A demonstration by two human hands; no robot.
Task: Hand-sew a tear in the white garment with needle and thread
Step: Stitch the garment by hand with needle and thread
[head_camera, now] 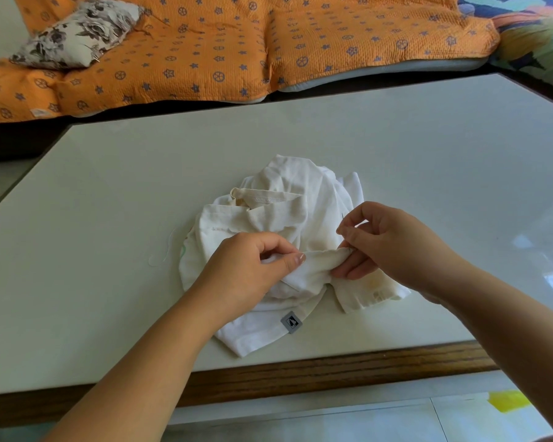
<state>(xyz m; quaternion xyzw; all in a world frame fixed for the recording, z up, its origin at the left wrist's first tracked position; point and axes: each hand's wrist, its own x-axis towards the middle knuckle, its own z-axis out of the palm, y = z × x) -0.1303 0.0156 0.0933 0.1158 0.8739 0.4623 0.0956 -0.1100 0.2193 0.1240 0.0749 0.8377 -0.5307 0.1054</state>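
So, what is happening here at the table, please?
A person is mending a crumpled white fabric garment on a pale table. The left hand pinches one end of a raised fold; the right hand pinches the other end, as if stitching there. A loose white thread lies on the table beside the garment.

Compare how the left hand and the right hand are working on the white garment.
The left hand pinches the left end of the fold, thumb on top; the right hand pinches what seems a thin needle at its right end. The left hand's fingers curl; the right hand's lower fingers stretch under the fold. Both work the same white garment.
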